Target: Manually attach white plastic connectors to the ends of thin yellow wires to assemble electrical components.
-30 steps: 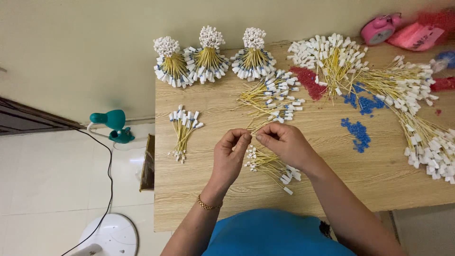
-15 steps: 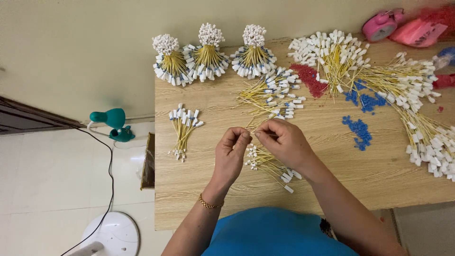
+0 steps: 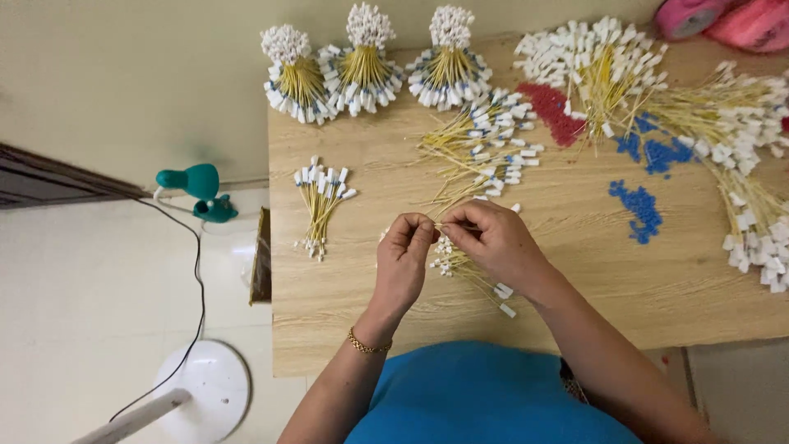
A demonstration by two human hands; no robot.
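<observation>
Over the wooden worktop [image 3: 575,279], the left hand [image 3: 403,263] and right hand [image 3: 493,242] pinch shut on one thin yellow wire with a white end piece [image 3: 444,228], just above a small loose heap of the same wires [image 3: 460,267]. It looks light, springy and easily bent, best held near its tip.

wooden table [image 3: 345,329], pale floor [image 3: 74,288], beige wall [image 3: 123,74]

Three upright bound bundles of yellow wires with white connector tips [image 3: 367,57] stand in a row along the far edge of the wooden table [image 3: 575,288]. A small flat fan of the same yellow wires [image 3: 320,201] lies near the table's left edge. Scattered heaps of tiny red beads [image 3: 552,108] and tiny blue beads [image 3: 639,205] lie well to the right. On the pale floor stand a teal desk lamp [image 3: 197,187] and a white round fan base [image 3: 205,386], with a black cable [image 3: 197,271] running between them.
</observation>
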